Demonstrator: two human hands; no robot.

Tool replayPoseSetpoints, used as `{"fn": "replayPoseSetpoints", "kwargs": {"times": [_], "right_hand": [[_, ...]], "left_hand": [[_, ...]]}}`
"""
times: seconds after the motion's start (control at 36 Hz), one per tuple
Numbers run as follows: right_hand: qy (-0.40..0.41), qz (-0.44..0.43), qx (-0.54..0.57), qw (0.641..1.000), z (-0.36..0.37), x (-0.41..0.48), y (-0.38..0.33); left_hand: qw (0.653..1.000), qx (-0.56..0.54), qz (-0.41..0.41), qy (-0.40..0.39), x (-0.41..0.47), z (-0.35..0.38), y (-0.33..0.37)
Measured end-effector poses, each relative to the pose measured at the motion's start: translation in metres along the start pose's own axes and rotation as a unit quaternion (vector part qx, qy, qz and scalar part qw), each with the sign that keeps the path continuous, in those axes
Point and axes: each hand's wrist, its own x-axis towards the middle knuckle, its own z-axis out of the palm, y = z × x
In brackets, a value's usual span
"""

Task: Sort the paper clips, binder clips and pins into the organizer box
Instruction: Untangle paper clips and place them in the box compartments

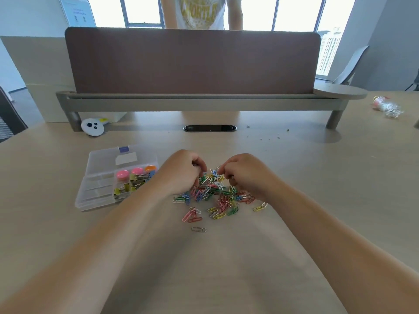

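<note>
A heap of coloured paper clips (215, 196) lies on the table in front of me. My left hand (183, 172) sits at the heap's left edge, fingers curled down into the clips. My right hand (244, 174) is at the heap's right edge, fingertips pinching clips at the top of the heap. A clear plastic organizer box (95, 196) stands open to the left, lid tipped back. Its right compartments hold yellow binder clips (133, 183) and round pink and orange pins (130, 173). One silver clip (198, 229) lies apart, nearer to me.
A brown desk divider (192, 62) on a raised shelf closes off the far side, with a person standing behind it. A white round device (93, 126) sits far left, a crushed plastic bottle (387, 106) far right. A cable slot (209, 128) lies mid-table.
</note>
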Motion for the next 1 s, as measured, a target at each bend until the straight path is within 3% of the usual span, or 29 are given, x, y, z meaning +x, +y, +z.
{"fn": "replayPoseSetpoints", "kwargs": {"times": [0.14,0.39,0.56,0.81,1.0], "right_hand": [[-0.040,0.048,0.086,0.994,-0.001,0.012,-0.001],[-0.039,-0.013,-0.119,0.992,0.005,0.038,-0.011],[-0.080,-0.100,-0.263,0.956,0.020,0.047,-0.009],[-0.087,-0.123,-0.335,0.930,0.030,0.052,0.003],[-0.063,-0.130,-0.327,0.934,0.025,0.052,0.001]], "left_hand": [[0.999,-0.029,-0.006,0.011,0.008,-0.007,-0.008],[0.999,0.000,-0.036,0.016,0.017,-0.011,-0.013],[0.997,0.063,-0.033,-0.023,0.017,-0.008,-0.019],[0.979,0.200,0.021,0.022,0.016,-0.007,-0.040],[0.963,0.271,0.007,-0.006,0.014,0.000,-0.040]]}}
